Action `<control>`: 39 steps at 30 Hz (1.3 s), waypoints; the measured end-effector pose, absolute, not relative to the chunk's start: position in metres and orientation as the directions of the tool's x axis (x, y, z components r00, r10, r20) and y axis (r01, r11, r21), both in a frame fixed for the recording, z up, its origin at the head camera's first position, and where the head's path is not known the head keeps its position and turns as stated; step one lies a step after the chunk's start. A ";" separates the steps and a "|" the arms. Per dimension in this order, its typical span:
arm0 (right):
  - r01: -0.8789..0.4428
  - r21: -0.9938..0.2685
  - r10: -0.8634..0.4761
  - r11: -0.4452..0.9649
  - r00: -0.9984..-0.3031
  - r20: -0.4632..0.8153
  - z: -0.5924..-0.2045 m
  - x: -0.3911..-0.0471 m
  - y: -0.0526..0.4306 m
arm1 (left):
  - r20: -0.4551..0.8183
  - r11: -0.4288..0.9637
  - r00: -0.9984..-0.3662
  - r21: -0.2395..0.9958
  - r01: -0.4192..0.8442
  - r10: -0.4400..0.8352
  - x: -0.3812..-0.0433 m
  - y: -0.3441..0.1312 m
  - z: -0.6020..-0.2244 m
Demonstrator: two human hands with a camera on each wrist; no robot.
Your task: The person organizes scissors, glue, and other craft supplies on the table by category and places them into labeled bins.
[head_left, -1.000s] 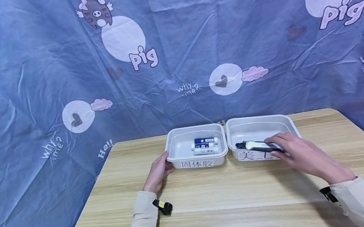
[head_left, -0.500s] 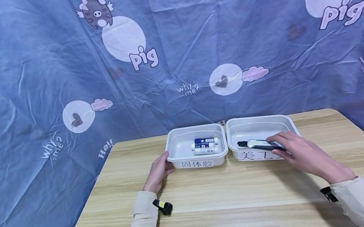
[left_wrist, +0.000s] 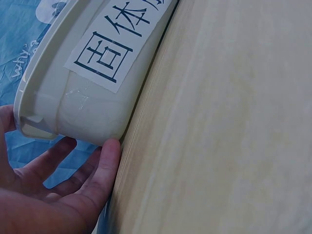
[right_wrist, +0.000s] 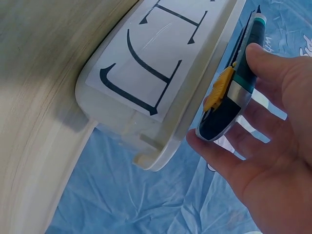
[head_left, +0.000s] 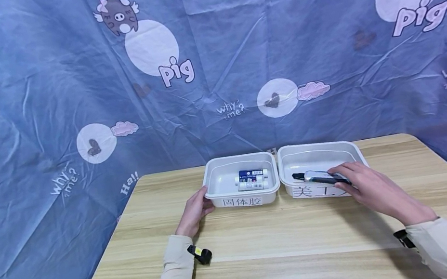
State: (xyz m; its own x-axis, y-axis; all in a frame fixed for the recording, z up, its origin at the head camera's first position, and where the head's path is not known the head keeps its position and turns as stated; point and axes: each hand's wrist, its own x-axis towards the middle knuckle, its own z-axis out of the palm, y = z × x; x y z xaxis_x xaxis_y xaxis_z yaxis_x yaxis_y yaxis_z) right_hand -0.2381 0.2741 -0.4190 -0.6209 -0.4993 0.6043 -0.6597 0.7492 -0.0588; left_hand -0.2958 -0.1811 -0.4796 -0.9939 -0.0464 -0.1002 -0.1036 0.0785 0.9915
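My right hand (head_left: 369, 187) holds a utility knife (right_wrist: 239, 83) between thumb and fingers. Its yellow slider (right_wrist: 219, 87) faces the camera in the right wrist view. In the head view the knife lies across the front rim of the right white plastic box (head_left: 317, 146), its dark tip towards the left; whether it touches the rim I cannot tell. The left hand (head_left: 193, 212) grips the left end of the other white plastic box (head_left: 217, 179), fingertips against its wall and rim in the left wrist view. A few glue sticks (head_left: 252, 185) lie inside that box.
Both boxes stand side by side at the back of the wooden table (head_left: 268, 254). Paper labels with large characters are stuck on their fronts, such as the left box's label (head_left: 241, 201). A blue patterned cloth (head_left: 212, 39) hangs behind.
The utility knife has shifted slightly to the right and turned in the right hand, so less of its pale side shows. The left hand and both boxes keep their places.
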 end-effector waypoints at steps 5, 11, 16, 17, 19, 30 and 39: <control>-0.662 -0.051 -0.500 0.748 -0.612 0.612 -0.421 -0.238 0.274 | -0.100 0.084 -0.994 0.991 -0.103 -0.044 -0.296 -0.182 -0.480; -0.665 -0.045 -0.501 0.746 -0.604 0.619 -0.422 -0.239 0.275 | -0.100 0.084 -0.994 0.991 -0.104 -0.049 -0.296 -0.181 -0.480; -0.662 -0.046 -0.498 0.748 -0.605 0.620 -0.422 -0.239 0.274 | -0.100 0.083 -0.994 0.991 -0.104 -0.054 -0.296 -0.180 -0.480; -0.661 -0.046 -0.498 0.749 -0.607 0.619 -0.422 -0.238 0.274 | -0.101 0.081 -0.993 0.991 -0.105 -0.055 -0.296 -0.180 -0.480; -0.663 -0.049 -0.499 0.747 -0.608 0.617 -0.421 -0.238 0.273 | -0.102 0.077 -0.993 0.991 -0.106 -0.056 -0.296 -0.180 -0.480; -0.663 -0.062 -0.492 0.746 -0.612 0.619 -0.421 -0.239 0.272 | -0.101 0.070 -0.993 0.992 -0.105 -0.056 -0.295 -0.180 -0.478; -0.700 -0.034 -0.514 0.713 -0.556 0.653 -0.422 -0.243 0.273 | -0.098 0.074 -0.994 0.992 -0.102 -0.053 -0.297 -0.181 -0.481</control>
State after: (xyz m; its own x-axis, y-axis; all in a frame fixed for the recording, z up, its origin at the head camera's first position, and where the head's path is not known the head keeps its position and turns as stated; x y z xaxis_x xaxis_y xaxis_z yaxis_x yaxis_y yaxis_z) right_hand -0.2432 0.2729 -0.4218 -0.5557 -0.5141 0.6534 -0.7000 0.7133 -0.0340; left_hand -0.2966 -0.1812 -0.4809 -0.9937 -0.0530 -0.0984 -0.1022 0.0743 0.9920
